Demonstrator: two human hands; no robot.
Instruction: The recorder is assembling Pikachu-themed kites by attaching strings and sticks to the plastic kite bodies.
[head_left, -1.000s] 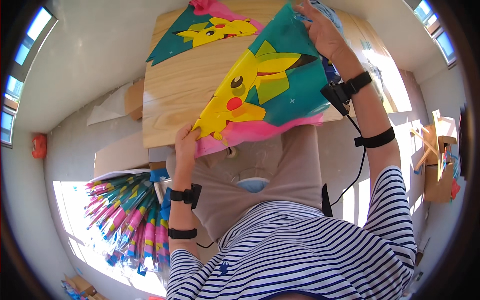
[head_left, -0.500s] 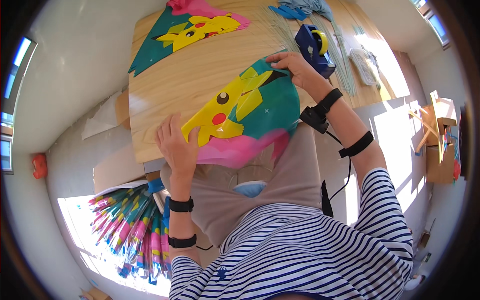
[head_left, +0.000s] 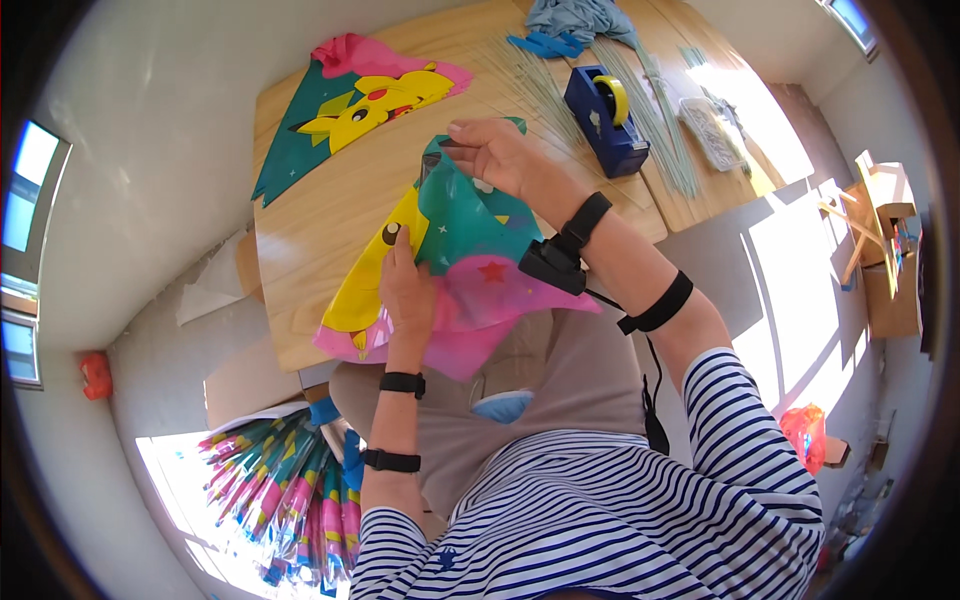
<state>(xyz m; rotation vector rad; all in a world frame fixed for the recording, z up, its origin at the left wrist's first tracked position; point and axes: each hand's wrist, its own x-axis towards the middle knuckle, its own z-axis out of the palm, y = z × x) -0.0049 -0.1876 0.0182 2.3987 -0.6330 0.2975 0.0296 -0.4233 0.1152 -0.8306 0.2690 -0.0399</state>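
A thin printed sheet, shaped like a kite sail in teal, pink and yellow with a cartoon face, is folded between my hands. Its lower pink edge hangs over my lap. My left hand grips it at the yellow part, the index finger straight up along the face; the thumb is mostly hidden. Higher up, my right hand holds the sheet's top edge between bent fingers, near a dark tip. A second such sheet lies flat at the table's far left.
A blue tape dispenser with a yellow roll stands right of my hands. Thin pale rods, a clear tray and a blue-grey cloth lie beyond on the wooden table. Bagged colourful rolls fan out at lower left.
My right hand has moved left with the sheet's upper edge, folding the sheet over. My left hand has shifted right, onto the yellow part. The view has turned slightly.
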